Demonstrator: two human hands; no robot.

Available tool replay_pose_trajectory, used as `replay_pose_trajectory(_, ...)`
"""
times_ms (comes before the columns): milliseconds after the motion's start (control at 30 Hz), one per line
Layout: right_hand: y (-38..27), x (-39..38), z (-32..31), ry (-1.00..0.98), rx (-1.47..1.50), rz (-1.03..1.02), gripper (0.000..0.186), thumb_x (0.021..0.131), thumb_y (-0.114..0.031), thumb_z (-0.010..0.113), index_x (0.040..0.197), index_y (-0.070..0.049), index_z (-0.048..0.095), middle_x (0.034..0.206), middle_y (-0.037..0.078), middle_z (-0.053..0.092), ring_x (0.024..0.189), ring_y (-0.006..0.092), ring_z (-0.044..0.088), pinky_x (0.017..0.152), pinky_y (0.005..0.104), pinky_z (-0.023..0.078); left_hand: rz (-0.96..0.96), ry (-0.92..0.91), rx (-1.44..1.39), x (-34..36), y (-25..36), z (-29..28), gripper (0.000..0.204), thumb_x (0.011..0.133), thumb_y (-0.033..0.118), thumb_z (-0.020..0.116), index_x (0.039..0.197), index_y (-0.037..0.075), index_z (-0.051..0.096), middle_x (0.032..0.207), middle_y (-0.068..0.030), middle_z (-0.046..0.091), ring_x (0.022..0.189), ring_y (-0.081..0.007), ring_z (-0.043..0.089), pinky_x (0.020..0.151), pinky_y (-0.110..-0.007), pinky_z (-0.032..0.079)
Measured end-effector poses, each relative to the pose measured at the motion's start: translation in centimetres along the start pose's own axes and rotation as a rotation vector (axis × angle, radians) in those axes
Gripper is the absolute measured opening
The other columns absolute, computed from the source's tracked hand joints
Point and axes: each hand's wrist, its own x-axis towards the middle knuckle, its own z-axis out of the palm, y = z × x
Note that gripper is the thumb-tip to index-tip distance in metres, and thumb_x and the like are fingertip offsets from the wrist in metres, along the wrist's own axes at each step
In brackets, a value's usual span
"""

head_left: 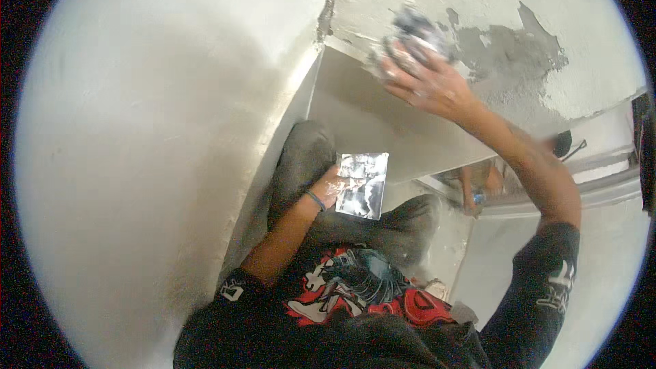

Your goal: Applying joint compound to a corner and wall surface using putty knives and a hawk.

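Note:
My right hand (430,85) is raised against the upper wall. Its fingers close over a crumpled grey-and-white wad (415,31), which looks like cloth but is smeared by motion. Just right of the wad, a patch of bare grey plaster (509,51) shows where the pale coating has come off. Lower down, near my knee, my left hand (331,186) grips the left edge of a flat, shiny rectangular plate (364,195). White paste streaks cover the plate's face, and white residue marks the fingers of both hands.
A smooth pale wall (137,137) rises close on my left, with a dark crack (329,3) along the upper corner. My bent legs (304,154) take up the space below. Beyond my right arm, another person's arm (468,188) shows beside a ledge (588,190).

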Motion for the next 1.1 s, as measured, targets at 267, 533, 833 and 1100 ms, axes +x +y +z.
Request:
replay_pose_trajectory(267,3.2,5.9,7.4,0.101,-0.046,-0.083,0.019,0.074,-0.021,0.052,0.093,-0.017,0.052,0.12,0.0,0.04,0.114,0.0206,0.038,0.097,0.0348,0.031,0.021,-0.009,-0.103,0.5,-0.3,0.4,0.04,0.074,0.001,0.056,0.113,-0.003,0.046,0.107,-0.0077,0.054,0.092,-0.0138,0.054,0.08,-0.025,0.043)
replay_pose_trajectory(533,3.9,7.2,8.3,0.112,-0.086,-0.092,0.02,0.073,-0.021,0.053,0.093,-0.017,0.051,0.118,-0.001,0.041,0.113,0.0197,0.039,0.096,0.0343,0.033,0.068,-0.041,0.02,0.4,0.2,0.6,0.041,0.074,0.004,0.057,0.113,-0.004,0.046,0.11,-0.0082,0.054,0.097,-0.0143,0.052,0.085,-0.026,0.04)
replay_pose_trajectory(833,4.2,5.4,8.3,0.047,0.0,-0.062,0.019,0.074,-0.021,0.052,0.092,-0.017,0.054,0.115,-0.001,0.044,0.112,0.0194,0.039,0.096,0.0418,0.03,0.023,-0.022,0.0,0.9,-0.5,-0.6,0.045,0.074,0.004,0.056,0.116,-0.004,0.043,0.113,-0.01,0.052,0.101,-0.0168,0.051,0.087,-0.026,0.039)
replay_pose_trajectory(1100,3.4,-4.4,5.1,-0.056,0.016,0.09,0.023,0.074,-0.022,0.049,0.096,-0.02,0.055,0.124,-0.001,0.041,0.116,0.0198,0.037,0.097,0.0433,0.026,0.023,-0.051,-0.044,0.6,0.0,0.5,0.048,0.072,0.004,0.057,0.117,-0.004,0.042,0.113,-0.0109,0.052,0.1,-0.018,0.052,0.085,-0.027,0.041)
